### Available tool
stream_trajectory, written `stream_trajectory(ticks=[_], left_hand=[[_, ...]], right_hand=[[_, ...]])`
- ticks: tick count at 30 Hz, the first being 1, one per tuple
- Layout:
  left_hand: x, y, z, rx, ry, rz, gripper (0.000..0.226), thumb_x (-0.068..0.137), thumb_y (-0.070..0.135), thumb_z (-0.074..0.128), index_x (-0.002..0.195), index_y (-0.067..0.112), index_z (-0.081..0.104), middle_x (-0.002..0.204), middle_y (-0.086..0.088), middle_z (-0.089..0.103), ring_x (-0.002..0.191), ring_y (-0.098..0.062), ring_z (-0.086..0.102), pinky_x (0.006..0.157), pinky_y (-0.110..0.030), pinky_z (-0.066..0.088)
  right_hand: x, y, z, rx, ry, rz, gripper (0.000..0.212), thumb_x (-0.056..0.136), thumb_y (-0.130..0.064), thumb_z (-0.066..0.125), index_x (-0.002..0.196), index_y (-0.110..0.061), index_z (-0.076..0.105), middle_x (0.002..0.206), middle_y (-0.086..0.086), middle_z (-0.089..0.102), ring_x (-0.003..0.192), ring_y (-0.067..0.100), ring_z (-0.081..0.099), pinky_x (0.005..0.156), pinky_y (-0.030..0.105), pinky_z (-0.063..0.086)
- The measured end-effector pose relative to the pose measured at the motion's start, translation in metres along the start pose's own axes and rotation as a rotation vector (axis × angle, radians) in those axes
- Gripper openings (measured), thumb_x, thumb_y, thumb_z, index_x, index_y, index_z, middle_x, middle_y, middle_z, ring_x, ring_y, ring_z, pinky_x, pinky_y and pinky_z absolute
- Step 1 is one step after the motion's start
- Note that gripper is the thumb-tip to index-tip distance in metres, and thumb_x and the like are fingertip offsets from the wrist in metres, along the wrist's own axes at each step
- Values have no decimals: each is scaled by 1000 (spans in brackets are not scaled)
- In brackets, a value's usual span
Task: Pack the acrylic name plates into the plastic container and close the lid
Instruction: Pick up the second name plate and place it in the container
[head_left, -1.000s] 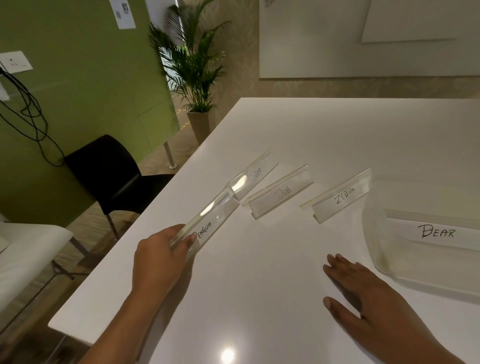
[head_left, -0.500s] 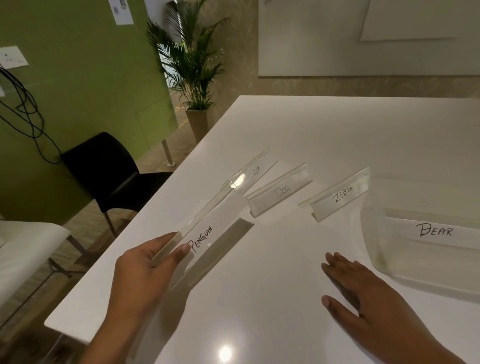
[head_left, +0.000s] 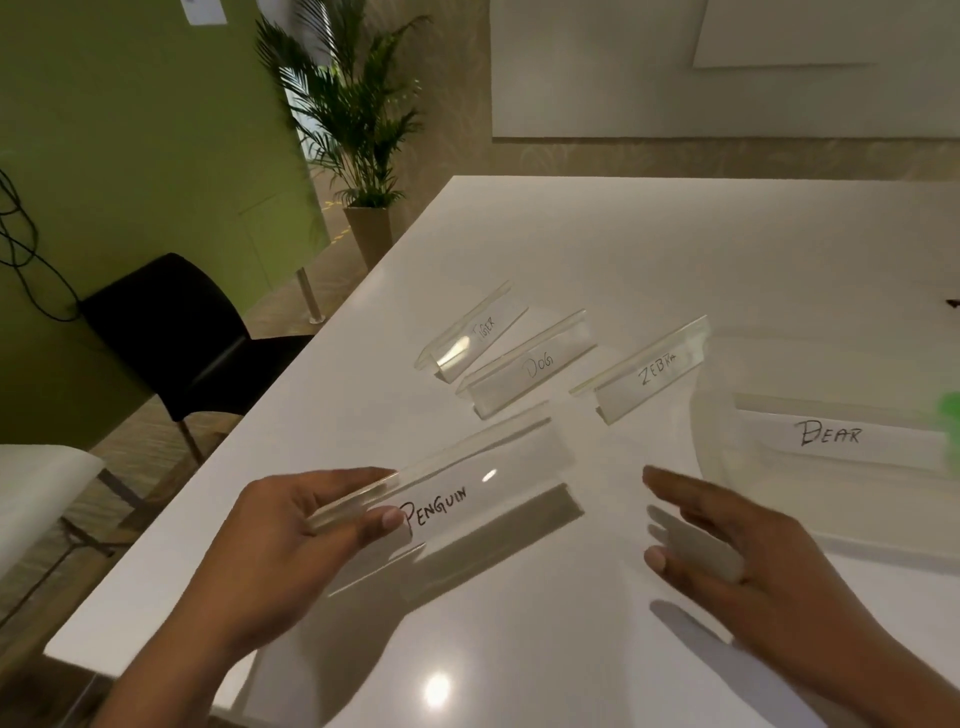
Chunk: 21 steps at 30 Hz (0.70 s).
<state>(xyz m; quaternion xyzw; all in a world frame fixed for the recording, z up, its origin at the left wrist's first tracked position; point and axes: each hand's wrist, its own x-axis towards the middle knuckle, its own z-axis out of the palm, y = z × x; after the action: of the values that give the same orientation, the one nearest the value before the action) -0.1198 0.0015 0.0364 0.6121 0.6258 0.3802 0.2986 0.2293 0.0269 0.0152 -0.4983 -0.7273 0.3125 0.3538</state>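
White table (head_left: 623, 249), 1 clear plastic container (head_left: 722, 467) at its right side, open on top. 5 acrylic name plates in all: 1 held, 3 on the table, 1 in the container.

BEAR plate (head_left: 841, 436) lies inside the container, long axis roughly left to right. PENGUIN plate (head_left: 467, 483) is lifted off the table with its shadow under it. Its long axis runs near-left to far-right and its label faces the camera. Left hand (head_left: 280, 535) pinches its near-left end, thumb on front, fingers behind.

TIGER plate (head_left: 470, 335), DOG plate (head_left: 530, 364) and ZEBRA plate (head_left: 649, 371) sit in a row further back, all slanted the same diagonal way. ZEBRA is just beside the container.

Right hand (head_left: 737, 545) holds nothing, fingers straight, between PENGUIN plate and container, apart from the plate.

Off the table, on the left: 1 black chair (head_left: 171, 332), 1 potted palm (head_left: 353, 114).
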Motion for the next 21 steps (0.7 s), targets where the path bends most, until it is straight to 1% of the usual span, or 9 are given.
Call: stream_trajectory(ticks=[3, 5, 7, 10, 12, 14, 16, 18, 21], left_hand=[[10, 15, 10, -47, -127, 60, 28, 66, 51, 76, 94, 52, 75, 90, 24, 76, 85, 0, 72, 66, -16, 57], [16, 24, 17, -69, -218, 96, 30, 71, 52, 80, 100, 46, 75, 93, 20, 77, 88, -4, 73, 73, -20, 59], [20, 33, 24, -93, -297, 130, 31, 72, 50, 78, 102, 43, 76, 94, 16, 78, 89, -8, 74, 76, -27, 60], [27, 42, 32, -94, -336, 179, 37, 70, 52, 77, 105, 40, 76, 97, 15, 78, 91, -10, 74, 79, -31, 61], [31, 46, 37, -104, -350, 192, 37, 69, 53, 77, 104, 41, 76, 96, 16, 78, 91, -8, 74, 79, -30, 60], [34, 51, 42, -111, -366, 200, 37, 69, 52, 77, 104, 42, 76, 96, 17, 77, 91, -8, 73, 80, -27, 59], [36, 55, 46, -110, -383, 202, 40, 67, 54, 77, 105, 42, 75, 97, 18, 77, 91, -7, 73, 81, -27, 59], [37, 61, 50, -109, -403, 203, 43, 65, 57, 76, 105, 43, 74, 97, 20, 76, 93, -7, 73, 80, -29, 60], [39, 68, 57, -117, -423, 218, 44, 64, 56, 76, 106, 43, 74, 99, 20, 76, 95, -7, 72, 81, -31, 60]], right_hand=[[3, -2, -10, 137, -30, 55, 75, 63, -52, 76, 133, -41, 50, 127, -23, 60, 116, -8, 55, 92, 8, 44], [3, -4, -17, 229, -53, 51, 82, 62, -54, 80, 136, -38, 47, 134, -21, 56, 121, -2, 54, 95, 18, 47], [1, -6, -24, 293, -72, 38, 91, 57, -57, 83, 137, -35, 46, 138, -18, 53, 123, 5, 54, 96, 24, 48], [-3, -5, -34, 392, -101, 26, 89, 57, -48, 87, 135, -27, 50, 138, -6, 56, 120, 21, 58, 95, 42, 51], [-5, -2, -39, 428, -72, 18, 84, 57, -43, 89, 131, -24, 55, 134, 0, 58, 111, 31, 63, 89, 49, 54], [-8, 1, -44, 497, -41, 8, 76, 58, -31, 91, 126, -20, 59, 126, 8, 63, 103, 37, 66, 84, 46, 56], [-10, 2, -48, 548, -16, -7, 67, 58, -19, 86, 121, -15, 62, 120, 12, 67, 99, 32, 67, 79, 36, 57], [-13, 1, -52, 542, 15, -18, 59, 59, -13, 81, 116, -15, 65, 116, 7, 69, 95, 22, 70, 74, 26, 57], [-16, 4, -52, 565, 68, -7, 56, 58, 2, 76, 109, -20, 68, 106, 1, 74, 88, 13, 71, 68, 21, 56]])
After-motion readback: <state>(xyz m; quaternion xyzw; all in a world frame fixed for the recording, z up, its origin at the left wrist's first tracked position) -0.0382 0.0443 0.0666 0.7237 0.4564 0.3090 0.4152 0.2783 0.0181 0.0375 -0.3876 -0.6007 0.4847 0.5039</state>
